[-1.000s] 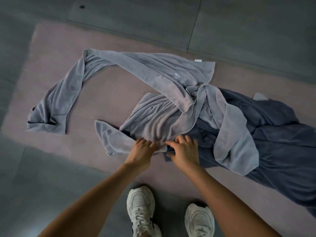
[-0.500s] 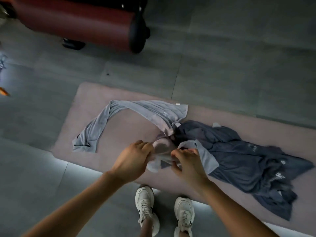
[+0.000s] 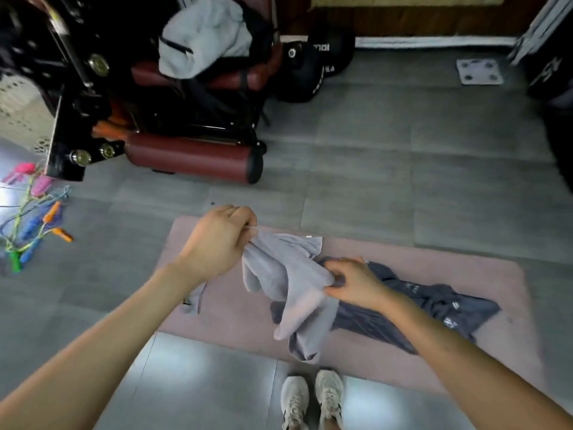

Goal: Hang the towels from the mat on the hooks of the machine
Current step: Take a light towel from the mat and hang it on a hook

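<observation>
Skipping ropes (image 3: 31, 231) far left, machine (image 3: 192, 156) with a grey towel (image 3: 204, 38) draped on it, left hand (image 3: 217, 243) clenched on light towel's (image 3: 297, 293) top edge, towel hanging above mat (image 3: 483, 271), right hand (image 3: 356, 285) pinching its side, dark towel (image 3: 434, 308) lying on mat.

Soft, matt cloth for the light grey towel (image 3: 294, 274) and the dark grey towel (image 3: 434, 305), on a dull pinkish mat (image 3: 434, 268). Smooth, faintly glossy grey floor tiles (image 3: 372, 169). Sheeny dark red padding (image 3: 192, 156) and shiny black metal on the machine (image 3: 69, 119).
</observation>
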The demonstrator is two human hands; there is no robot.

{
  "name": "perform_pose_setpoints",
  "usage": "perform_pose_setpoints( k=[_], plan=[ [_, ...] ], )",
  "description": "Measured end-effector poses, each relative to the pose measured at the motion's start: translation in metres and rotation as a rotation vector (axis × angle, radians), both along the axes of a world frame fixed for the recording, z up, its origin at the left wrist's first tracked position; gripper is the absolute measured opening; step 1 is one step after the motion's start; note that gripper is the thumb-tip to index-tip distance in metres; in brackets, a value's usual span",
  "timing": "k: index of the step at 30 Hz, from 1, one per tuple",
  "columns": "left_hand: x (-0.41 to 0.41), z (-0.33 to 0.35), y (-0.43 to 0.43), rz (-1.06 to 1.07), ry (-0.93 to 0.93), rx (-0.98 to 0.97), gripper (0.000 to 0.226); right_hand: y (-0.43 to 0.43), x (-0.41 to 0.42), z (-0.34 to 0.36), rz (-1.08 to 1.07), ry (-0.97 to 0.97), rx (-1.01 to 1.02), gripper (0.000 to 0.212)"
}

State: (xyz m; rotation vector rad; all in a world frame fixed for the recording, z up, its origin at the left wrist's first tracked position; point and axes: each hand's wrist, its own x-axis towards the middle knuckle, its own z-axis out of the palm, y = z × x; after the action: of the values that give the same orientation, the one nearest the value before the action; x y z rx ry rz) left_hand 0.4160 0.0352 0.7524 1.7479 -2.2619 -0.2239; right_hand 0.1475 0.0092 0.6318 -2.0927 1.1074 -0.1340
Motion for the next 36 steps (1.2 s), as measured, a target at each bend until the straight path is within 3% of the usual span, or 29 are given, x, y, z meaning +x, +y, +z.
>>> perform_pose_setpoints(
  k=[2,4,6,9,11,13,16,19,22,24,28,31,33,36],
  plan=[
    [0.009,0.029,0.002,0.039,-0.005,-0.03,0.021,-0.004,-0.008,0.03,0.001,0.007,0.008,0.015],
    [0.017,0.056,0.003,0.056,-0.001,-0.04,0.02,-0.011,-0.014,0.058,0.009,0.039,-0.03,0.029],
    [0.023,0.081,0.002,0.055,0.03,-0.046,0.017,-0.016,-0.015,0.082,0.063,0.206,-0.123,0.04],
    [0.031,0.117,-0.002,0.088,0.114,-0.069,0.007,-0.011,-0.023,0.105,0.065,0.394,-0.123,0.006],
    [0.041,0.137,-0.003,0.113,0.142,-0.055,0.007,-0.003,-0.036,0.115,-0.013,0.424,-0.122,0.01],
    [0.053,0.148,-0.005,0.139,0.125,-0.05,0.009,-0.001,-0.051,0.124,-0.084,0.473,-0.213,0.004],
    [0.069,0.146,-0.012,0.283,0.156,0.017,0.005,-0.002,-0.067,0.145,-0.192,0.528,-0.348,0.013],
    [0.079,0.128,-0.017,0.393,0.209,0.166,0.003,-0.007,-0.074,0.17,-0.322,0.415,-0.487,0.018],
    [0.082,0.119,-0.014,0.437,0.326,0.261,0.006,-0.006,-0.069,0.2,-0.54,0.089,-0.372,0.016],
    [0.075,0.12,-0.013,0.417,0.372,0.27,0.013,-0.005,-0.062,0.22,-0.626,-0.024,-0.346,0.019],
    [0.029,0.132,-0.019,0.292,0.391,0.291,0.019,-0.009,-0.047,0.255,-0.619,0.058,-0.51,0.017],
    [-0.026,0.144,-0.025,0.175,0.51,0.287,0.025,-0.008,-0.04,0.272,-0.504,0.155,-0.585,0.015],
    [-0.066,0.153,-0.029,0.103,0.592,0.262,0.027,-0.007,-0.041,0.281,-0.435,0.152,-0.554,0.015],
    [-0.124,0.166,-0.031,-0.004,0.646,0.243,0.032,-0.008,-0.052,0.293,-0.384,-0.002,-0.383,0.016]
  ],
)
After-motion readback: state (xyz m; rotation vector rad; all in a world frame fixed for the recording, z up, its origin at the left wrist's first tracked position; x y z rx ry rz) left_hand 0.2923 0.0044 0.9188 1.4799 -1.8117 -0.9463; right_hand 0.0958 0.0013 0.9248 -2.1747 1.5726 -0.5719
